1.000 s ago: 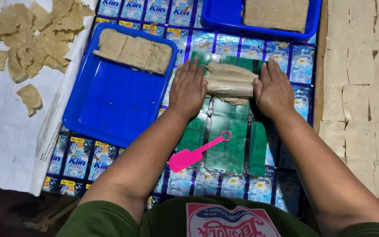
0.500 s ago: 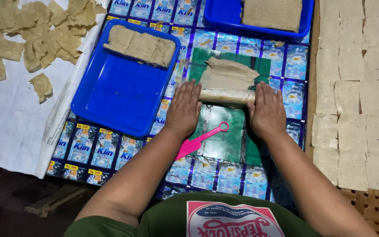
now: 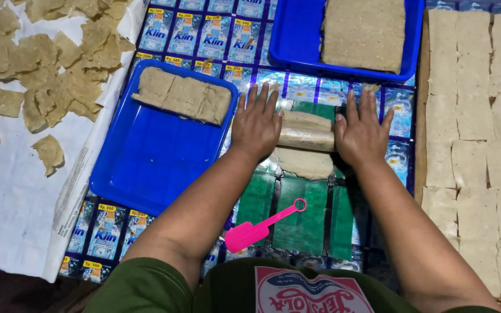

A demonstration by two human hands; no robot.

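My left hand [image 3: 256,123] and my right hand [image 3: 360,130] lie flat, fingers spread, on the two ends of a pale beige roll of dough [image 3: 307,133]. The roll sits on a green plastic sheet [image 3: 297,214]; an unrolled flap of the same dough [image 3: 304,164] lies just below it. Near my body a pink plastic spatula [image 3: 262,228] rests on the green sheet, untouched. Left of my left hand is a blue tray [image 3: 146,168] holding a row of finished rolled pieces [image 3: 182,95].
A second blue tray [image 3: 297,40] at the top holds a flat square slab of dough [image 3: 363,33]. Cut pale squares [image 3: 476,139] cover a board on the right. Torn dough scraps [image 3: 42,64] lie on white cloth at the left. A printed sachet sheet [image 3: 204,35] covers the surface.
Both hands moved away from my body, rolling the dough forward. Less flat dough lies beyond the roll, and a flap now shows on the near side.
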